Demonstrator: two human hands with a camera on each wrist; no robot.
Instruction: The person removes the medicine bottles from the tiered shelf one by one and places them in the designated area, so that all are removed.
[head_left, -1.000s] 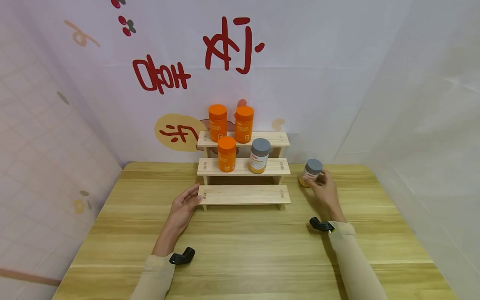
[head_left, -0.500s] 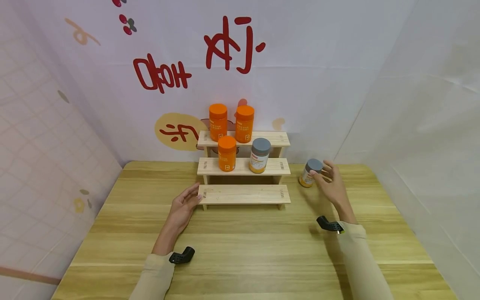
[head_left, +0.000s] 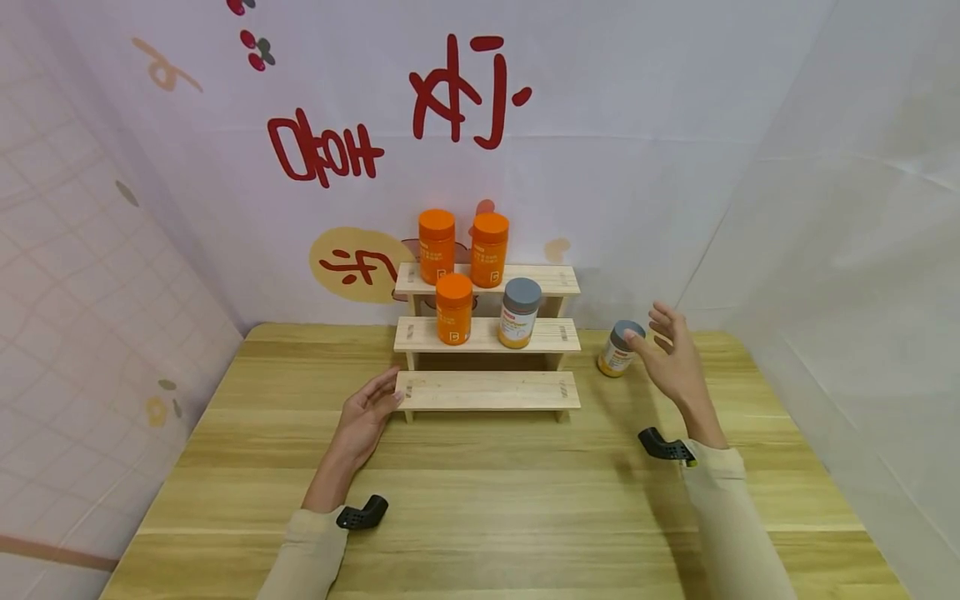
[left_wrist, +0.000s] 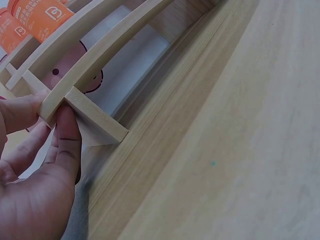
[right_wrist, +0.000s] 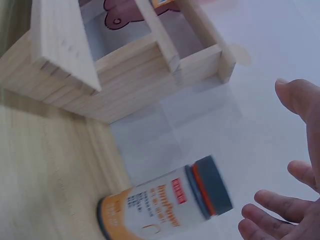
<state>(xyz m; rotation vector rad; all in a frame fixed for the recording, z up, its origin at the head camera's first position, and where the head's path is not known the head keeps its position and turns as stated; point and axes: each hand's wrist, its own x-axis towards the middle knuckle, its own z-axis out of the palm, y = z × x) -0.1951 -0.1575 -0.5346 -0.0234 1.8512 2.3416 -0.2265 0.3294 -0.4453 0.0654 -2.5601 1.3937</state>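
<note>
My left hand (head_left: 367, 417) pinches the left end of the lowest step of a three-step wooden display rack (head_left: 487, 390). In the left wrist view, the thumb and fingers (left_wrist: 67, 137) close around that step's corner. To the rack's right, a supplement bottle (head_left: 617, 354) with a grey lid, white label and orange base stands upright on the table. My right hand (head_left: 675, 358) is raised just right of this bottle, its fingers spread and holding nothing. The right wrist view shows a gap between the hand and the bottle's lid (right_wrist: 215, 185).
Two orange bottles (head_left: 437, 246) stand on the top step. On the middle step are another orange bottle (head_left: 453, 310) and a grey-lidded bottle (head_left: 519, 315). Behind the wooden table (head_left: 510, 517) rises a white printed wall sheet (head_left: 622, 192).
My right hand has let go of the grey-lidded bottle and drawn back up and to the right. That bottle stays in place on the table. My left hand keeps its hold on the rack.
</note>
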